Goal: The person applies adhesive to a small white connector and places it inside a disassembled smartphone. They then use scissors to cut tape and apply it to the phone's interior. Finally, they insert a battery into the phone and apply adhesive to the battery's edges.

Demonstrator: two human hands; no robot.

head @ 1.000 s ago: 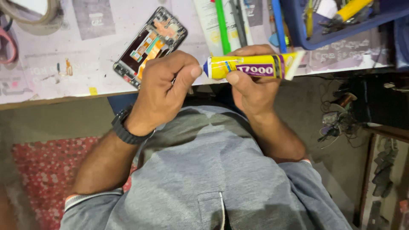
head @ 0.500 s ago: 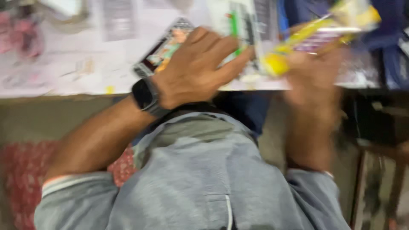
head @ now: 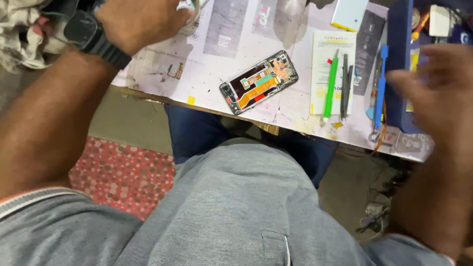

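A: Where does the phone [head: 259,82] lie?

B: On the mat [head: 207,69], near the table's front edge, between the two hands.

A: And the hands?

B: Left hand [head: 140,22] over the mat's far left corner; right hand [head: 436,93] at the right, before the tray [head: 396,64].

A: The tools?

B: Right of the phone: a spudger [head: 330,86] on a card [head: 332,74], tweezers [head: 345,86] beside it, a pry tool [head: 380,88] against the tray.

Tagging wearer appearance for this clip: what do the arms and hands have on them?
Both hands are bare, no gloves. The left hand has a black square-faced watch at the wrist. The right hand is motion-blurred, nothing visibly worn. Short grey sleeves, the left sleeve edged with a striped cuff.
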